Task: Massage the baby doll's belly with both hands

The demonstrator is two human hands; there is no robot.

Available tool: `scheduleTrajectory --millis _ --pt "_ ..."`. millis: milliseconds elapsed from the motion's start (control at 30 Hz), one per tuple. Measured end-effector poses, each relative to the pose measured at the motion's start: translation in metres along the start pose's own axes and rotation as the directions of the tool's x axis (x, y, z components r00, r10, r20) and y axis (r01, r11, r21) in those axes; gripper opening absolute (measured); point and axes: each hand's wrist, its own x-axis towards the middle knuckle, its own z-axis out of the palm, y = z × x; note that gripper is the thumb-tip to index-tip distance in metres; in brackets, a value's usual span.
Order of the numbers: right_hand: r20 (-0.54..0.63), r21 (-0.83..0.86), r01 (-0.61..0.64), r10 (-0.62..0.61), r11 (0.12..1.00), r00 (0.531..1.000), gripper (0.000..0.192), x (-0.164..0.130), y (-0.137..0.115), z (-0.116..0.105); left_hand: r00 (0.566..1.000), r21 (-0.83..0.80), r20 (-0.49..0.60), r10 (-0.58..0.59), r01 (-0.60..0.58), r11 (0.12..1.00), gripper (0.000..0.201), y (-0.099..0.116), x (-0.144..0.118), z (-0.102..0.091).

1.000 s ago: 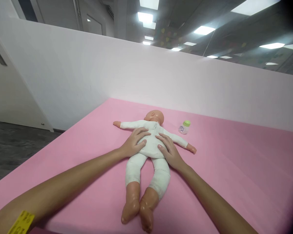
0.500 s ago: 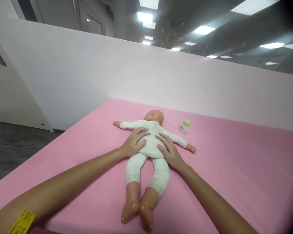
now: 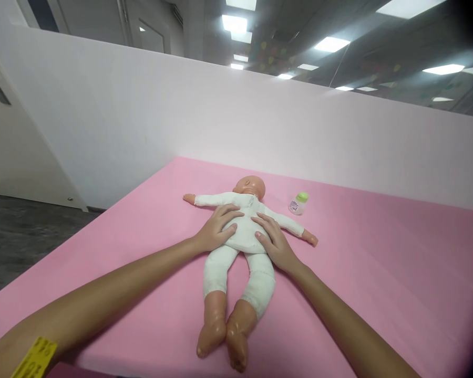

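- A baby doll (image 3: 242, 236) in a white suit lies on its back near the middle of the pink surface (image 3: 378, 273), head toward the far white partition (image 3: 181, 115), bare feet toward the camera, arms spread wide to either side.
- The left hand (image 3: 216, 231) lies on the doll's torso on the left side, fingers (image 3: 230, 212) spread and curved over the chest, cupping the body loosely rather than clenched.
- The right hand (image 3: 276, 244) lies on the torso's right side, fingers (image 3: 266, 223) likewise spread and laid flat on the cloth, thumb at the waist.
- The two hands flank the belly and do not touch each other.
- A small bottle with a green cap (image 3: 298, 203) lies on the surface beyond the doll's arm, apart from both hands.
- A yellow band (image 3: 33, 359) sits on the left forearm.
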Motion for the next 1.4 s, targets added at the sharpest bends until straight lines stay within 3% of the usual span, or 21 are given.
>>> scheduleTrajectory --millis 1400 --pt "0.005 -0.018 0.003 -0.003 1.0 1.0 0.044 -0.0003 -0.0003 -0.0008 1.0 0.004 0.0 0.007 -0.007 1.0 0.037 -0.0006 0.0001 0.0006"
